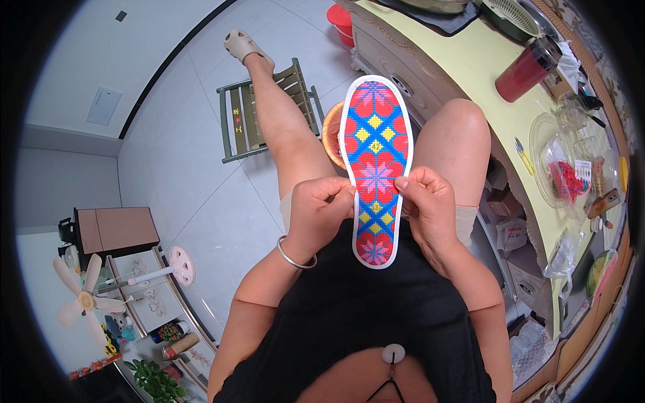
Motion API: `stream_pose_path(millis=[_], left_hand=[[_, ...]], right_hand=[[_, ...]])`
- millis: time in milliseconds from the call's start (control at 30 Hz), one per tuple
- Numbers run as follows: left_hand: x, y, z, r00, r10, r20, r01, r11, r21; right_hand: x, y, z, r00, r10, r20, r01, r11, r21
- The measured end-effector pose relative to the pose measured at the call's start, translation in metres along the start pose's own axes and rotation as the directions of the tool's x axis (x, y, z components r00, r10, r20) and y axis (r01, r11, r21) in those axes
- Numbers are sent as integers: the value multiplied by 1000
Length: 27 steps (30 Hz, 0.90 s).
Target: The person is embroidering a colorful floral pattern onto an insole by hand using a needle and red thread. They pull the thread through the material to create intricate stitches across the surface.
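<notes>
An embroidered insole hangs upright over my lap, patterned with red and pink flowers and blue-and-yellow lattice, its rim white. At its left edge, my left hand pinches it between thumb and fingers; a silver bangle circles that wrist. Opposite, my right hand grips the right edge, its thumb lying on the patterned face. Partly hidden behind the insole is a round wooden-rimmed basket or bowl between my legs.
A folding stool stands beside my outstretched leg. On the pale yellow counter at right are a red thermos, yellow-handled scissors or snips and a plastic tray with red thread. A red bucket and a fan are farther off.
</notes>
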<state>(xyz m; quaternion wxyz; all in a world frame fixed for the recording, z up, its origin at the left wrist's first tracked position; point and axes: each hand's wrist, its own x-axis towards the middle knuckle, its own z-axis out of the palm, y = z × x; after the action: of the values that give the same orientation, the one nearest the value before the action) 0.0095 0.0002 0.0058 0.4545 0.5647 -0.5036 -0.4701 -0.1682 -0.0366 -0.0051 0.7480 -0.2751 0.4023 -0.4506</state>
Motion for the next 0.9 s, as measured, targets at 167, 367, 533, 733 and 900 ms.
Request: stream_pose_path(millis=[167, 367, 533, 733, 900], left_hand=[[0, 4, 2, 999, -28, 15, 29, 999, -45], [0, -1, 0, 998, -51, 33, 54, 993, -110], [-2, -3, 0, 998, -57, 17, 58, 994, -98], [-3, -3, 3, 997, -78, 1, 76, 975, -207], [-1, -1, 10, 991, -136, -5, 116, 864, -490]], right_hand=[[0, -1, -1, 1000, 2, -9, -2, 1000, 2], [0, -1, -1, 1000, -3, -11, 3, 1000, -3], [0, 0, -2, 1000, -4, 9, 4, 1000, 5], [-1, 1, -3, 1000, 11, 28, -12, 998, 59], [0, 2, -3, 998, 37, 53, -44, 989, 138]])
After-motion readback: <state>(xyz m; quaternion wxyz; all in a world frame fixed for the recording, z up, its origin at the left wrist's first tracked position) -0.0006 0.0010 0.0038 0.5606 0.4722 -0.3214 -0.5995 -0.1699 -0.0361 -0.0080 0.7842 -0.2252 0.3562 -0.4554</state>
